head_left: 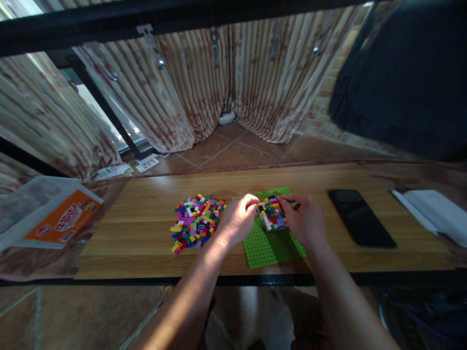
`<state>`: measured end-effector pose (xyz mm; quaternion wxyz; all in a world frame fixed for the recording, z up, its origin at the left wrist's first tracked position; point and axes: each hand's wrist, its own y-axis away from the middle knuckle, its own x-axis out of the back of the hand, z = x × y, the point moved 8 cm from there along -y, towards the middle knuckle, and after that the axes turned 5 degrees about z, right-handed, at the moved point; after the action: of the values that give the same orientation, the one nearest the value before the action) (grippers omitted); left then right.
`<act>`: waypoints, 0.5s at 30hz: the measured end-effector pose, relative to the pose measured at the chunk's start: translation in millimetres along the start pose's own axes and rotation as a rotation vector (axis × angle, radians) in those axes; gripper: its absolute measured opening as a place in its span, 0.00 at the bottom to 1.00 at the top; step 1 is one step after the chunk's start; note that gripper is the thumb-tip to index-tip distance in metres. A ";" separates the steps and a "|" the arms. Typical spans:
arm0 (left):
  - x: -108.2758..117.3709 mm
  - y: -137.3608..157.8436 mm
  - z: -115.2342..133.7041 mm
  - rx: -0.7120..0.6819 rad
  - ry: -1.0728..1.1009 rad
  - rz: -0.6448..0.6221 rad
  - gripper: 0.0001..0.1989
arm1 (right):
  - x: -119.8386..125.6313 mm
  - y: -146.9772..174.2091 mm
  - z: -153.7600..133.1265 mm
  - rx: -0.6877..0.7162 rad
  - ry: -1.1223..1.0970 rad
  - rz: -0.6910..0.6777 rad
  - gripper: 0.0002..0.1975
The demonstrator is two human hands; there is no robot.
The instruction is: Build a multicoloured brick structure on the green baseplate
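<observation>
Wooden table [146,228], both forearms stretched forward: left hand [237,221] and right hand [304,221] curl fingers, pinching the multicolored brick block [272,214] over the green baseplate [270,248].

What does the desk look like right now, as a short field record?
left hand: left hand touching the multicoloured block of small plastic bricks
right hand: right hand gripping the block's right edge
under block: flat green studded baseplate
left of hands: loose pile of coloured bricks
right of hands: black smartphone
surface: wooden desk
</observation>
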<state>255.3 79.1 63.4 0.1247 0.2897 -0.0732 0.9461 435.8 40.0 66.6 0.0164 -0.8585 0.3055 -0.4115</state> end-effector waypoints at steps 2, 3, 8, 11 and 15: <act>-1.6 1.3 -0.9 0.003 0.012 -0.006 0.10 | 0.6 0.1 -0.8 0.006 0.000 0.006 0.15; -2.6 1.9 -1.7 0.006 0.027 -0.009 0.11 | 0.6 0.0 -0.7 0.008 0.002 0.007 0.15; -9.8 2.7 -5.8 0.014 0.202 -0.048 0.11 | -1.0 -0.6 0.4 0.024 0.013 0.002 0.15; -11.2 1.7 -6.2 0.001 0.265 -0.068 0.11 | -1.0 -0.5 -0.7 0.041 0.005 0.006 0.15; -7.9 1.0 -5.2 -0.025 0.247 -0.046 0.11 | -0.7 -0.5 -0.6 0.029 0.005 0.009 0.15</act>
<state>258.6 77.7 54.6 0.1581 0.1709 -0.0623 0.9705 435.3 41.0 66.7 0.0302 -0.8558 0.3034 -0.4178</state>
